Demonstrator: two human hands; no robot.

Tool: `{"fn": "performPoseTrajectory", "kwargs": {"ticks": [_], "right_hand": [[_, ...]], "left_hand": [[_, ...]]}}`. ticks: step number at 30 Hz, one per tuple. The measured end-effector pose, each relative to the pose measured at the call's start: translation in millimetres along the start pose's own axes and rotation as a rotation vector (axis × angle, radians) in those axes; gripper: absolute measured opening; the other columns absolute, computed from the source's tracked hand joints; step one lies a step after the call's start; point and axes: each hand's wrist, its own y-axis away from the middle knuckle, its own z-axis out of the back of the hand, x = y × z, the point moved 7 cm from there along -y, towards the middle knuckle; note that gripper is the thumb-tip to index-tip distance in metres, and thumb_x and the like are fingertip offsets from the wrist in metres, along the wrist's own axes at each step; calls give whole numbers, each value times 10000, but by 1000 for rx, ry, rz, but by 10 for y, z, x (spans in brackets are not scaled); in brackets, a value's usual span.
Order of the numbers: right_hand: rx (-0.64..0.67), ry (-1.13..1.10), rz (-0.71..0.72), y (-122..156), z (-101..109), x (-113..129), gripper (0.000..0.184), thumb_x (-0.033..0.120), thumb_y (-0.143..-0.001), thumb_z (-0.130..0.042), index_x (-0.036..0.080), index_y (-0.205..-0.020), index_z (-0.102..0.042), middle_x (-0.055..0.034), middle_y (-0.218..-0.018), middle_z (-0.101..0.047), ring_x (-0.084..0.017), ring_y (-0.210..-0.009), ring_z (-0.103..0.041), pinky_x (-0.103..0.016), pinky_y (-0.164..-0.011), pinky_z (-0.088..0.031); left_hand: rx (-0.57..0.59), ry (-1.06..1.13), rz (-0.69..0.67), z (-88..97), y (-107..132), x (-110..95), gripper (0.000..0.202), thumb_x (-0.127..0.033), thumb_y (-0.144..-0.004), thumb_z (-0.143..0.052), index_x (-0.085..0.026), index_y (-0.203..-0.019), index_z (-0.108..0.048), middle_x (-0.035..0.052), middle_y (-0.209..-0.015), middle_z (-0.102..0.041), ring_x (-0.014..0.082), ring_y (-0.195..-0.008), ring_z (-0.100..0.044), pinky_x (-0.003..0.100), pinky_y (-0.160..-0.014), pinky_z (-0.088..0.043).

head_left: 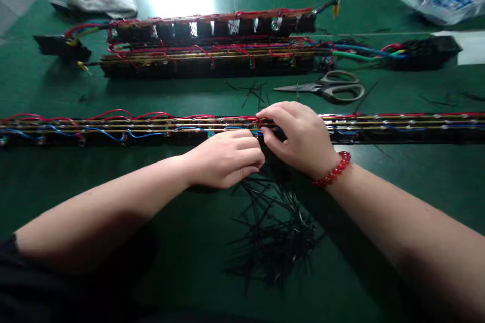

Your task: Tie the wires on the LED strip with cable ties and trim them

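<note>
A long black strip [102, 133] with brass rods and red and blue wires runs across the table in front of me. My left hand [231, 159] is closed at its near edge, fingers curled in; whatever they hold is hidden. Just to the right, my right hand [299, 133] lies over the strip, with thumb and forefinger bent around its rods and wires. Below the hands is a loose pile of thin black cable ties [278, 242].
Scissors [326, 89] lie beyond the strip, near several loose black ties [253, 93]. Farther back are two shorter wired assemblies [212, 63] with cables and connectors at their ends. A whitish glove [102, 2] is at back left, a plastic bag [449, 0] at back right.
</note>
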Motion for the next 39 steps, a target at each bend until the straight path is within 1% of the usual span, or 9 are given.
{"fn": "performPoseTrajectory", "kwargs": {"ticks": [6,11,17,22,25,29,32,37,39], "right_hand": [[-1,2,-5,43,12,-20,208,217,-910,-593,161,-1085,-691,-121,-1066,-753,-304,-986,-693,-453,-848,-564],[-99,-108,67,54,77,0,128,197,-894,-620,201,-1008,-678,-96,-1044,-744,-266,-977,-679,-417,-851,-562],[-143,-230,117,55,189,40,118,167,-852,-603,225,-943,-651,-63,-935,-739,-250,-894,-677,-436,-831,-533],[-100,-337,209,52,198,121,67,242,-867,-613,215,-924,-635,-75,-907,-731,-255,-894,-676,-433,-827,-540],[-73,-332,227,52,161,146,49,216,-861,-637,211,-907,-620,-68,-888,-733,-246,-878,-670,-416,-819,-545],[-75,-335,188,49,145,138,45,171,-869,-625,199,-904,-626,-69,-866,-729,-232,-852,-669,-393,-796,-535],[-70,-425,106,25,164,97,59,160,-878,-616,190,-917,-648,-68,-866,-724,-211,-833,-666,-363,-774,-528],[70,-536,57,-27,139,103,76,133,-853,-629,189,-874,-674,-31,-816,-728,-173,-768,-667,-341,-760,-503],[82,-564,27,-36,140,88,75,147,-849,-644,188,-897,-682,-26,-830,-732,-166,-764,-673,-334,-762,-510]], "left_hand": [[-220,66,148,89,21,100,79,-168,-1001,-486,-190,-981,-559,16,-891,-697,122,-787,-633,224,-700,-477],[-333,119,197,152,53,131,100,-123,-960,-520,-193,-1028,-541,-4,-885,-680,98,-782,-645,199,-701,-507],[-352,151,204,156,67,145,130,-115,-934,-533,-192,-1038,-537,-11,-868,-658,82,-749,-628,186,-700,-521],[-343,144,206,160,57,135,129,-115,-930,-518,-192,-1031,-540,-7,-875,-669,85,-749,-641,187,-691,-525],[-341,125,198,166,50,126,137,-104,-926,-517,-190,-1029,-544,-9,-864,-670,88,-752,-640,188,-692,-522],[-324,105,194,161,44,124,125,-112,-937,-520,-192,-1025,-555,1,-896,-696,100,-798,-660,201,-720,-522],[-275,89,188,129,40,126,69,-140,-948,-536,-195,-983,-560,-8,-860,-695,99,-768,-649,200,-694,-499],[-250,66,176,110,43,130,64,-148,-965,-525,-194,-972,-567,-6,-856,-702,102,-745,-640,208,-691,-494],[-264,63,168,122,44,126,67,-133,-957,-533,-192,-966,-563,-7,-855,-701,100,-744,-637,203,-694,-496]]}}
